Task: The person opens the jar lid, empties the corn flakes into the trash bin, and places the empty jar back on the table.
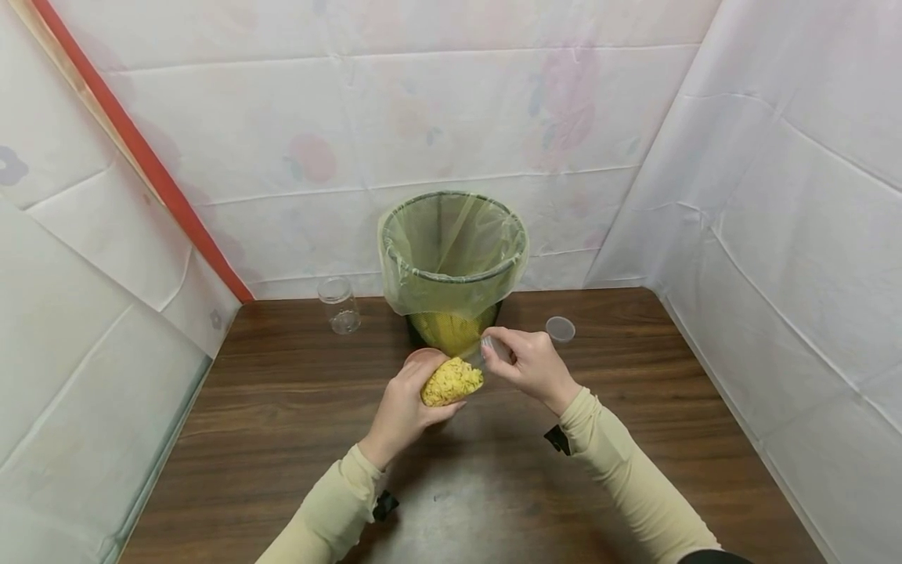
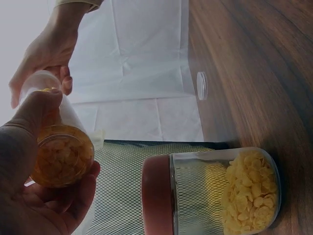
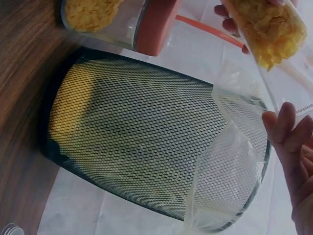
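Note:
My left hand (image 1: 405, 399) grips a clear jar (image 2: 63, 159) packed with yellow corn flakes (image 1: 452, 382), its open mouth tilted sideways toward my right hand. Between the thumb and fingers of my right hand (image 1: 534, 364) is a thin clear plastic lid (image 1: 497, 348), largely hidden by the fingers. Just beyond both hands stands a mesh bin (image 3: 132, 127), lined with a thin pale green bag (image 1: 451, 294); a yellow mass shows low inside it. Beside the bin, a larger jar with a pink lid (image 2: 157, 196) is part filled with flakes; my left hand mostly covers it in the head view.
To the left of the bin stands a clear jar (image 1: 339, 305) with no flakes showing. A round clear lid (image 1: 560, 329) lies to the right on the brown wooden table (image 1: 282, 470). White patterned sheets (image 1: 247, 157) enclose the table at the back and both sides.

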Tool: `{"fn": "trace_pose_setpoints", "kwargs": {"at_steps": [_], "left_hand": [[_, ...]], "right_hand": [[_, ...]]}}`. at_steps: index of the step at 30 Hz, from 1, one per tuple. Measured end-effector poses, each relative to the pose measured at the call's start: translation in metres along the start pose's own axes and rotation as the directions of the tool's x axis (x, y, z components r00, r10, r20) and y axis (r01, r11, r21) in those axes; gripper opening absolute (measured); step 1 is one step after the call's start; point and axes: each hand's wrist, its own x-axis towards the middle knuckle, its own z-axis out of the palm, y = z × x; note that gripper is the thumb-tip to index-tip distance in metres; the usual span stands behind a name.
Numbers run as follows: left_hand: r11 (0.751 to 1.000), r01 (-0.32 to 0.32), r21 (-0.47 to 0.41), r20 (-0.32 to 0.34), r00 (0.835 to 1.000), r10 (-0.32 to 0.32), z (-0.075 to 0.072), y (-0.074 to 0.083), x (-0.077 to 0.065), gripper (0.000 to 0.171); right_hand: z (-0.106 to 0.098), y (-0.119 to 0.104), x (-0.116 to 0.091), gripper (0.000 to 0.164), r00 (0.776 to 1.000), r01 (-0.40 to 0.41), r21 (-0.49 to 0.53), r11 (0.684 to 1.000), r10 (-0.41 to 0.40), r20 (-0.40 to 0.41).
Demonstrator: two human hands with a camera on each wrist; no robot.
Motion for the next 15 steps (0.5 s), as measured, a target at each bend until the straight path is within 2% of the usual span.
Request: {"fn": "trace_pose_setpoints", "kwargs": {"at_steps": [6, 15], "left_hand": [[0.999, -0.039, -0.013, -0.004, 0.999, 0.039, -0.0002, 0.0014, 0.003, 0.052], [1.0, -0.021, 0.01, 0.039, 0.999, 0.021, -0.0003, 0.0021, 0.0057, 0.053]], "right_hand": [[0.0003, 0.003, -0.0042, 0.037, 0.997, 0.059, 0.017, 0.998, -0.058, -0.057], [-0.0017, 0.0079, -0.0068, 0.036, 0.994, 0.079, 0.028, 0.997, -0.076, -0.073]]}}
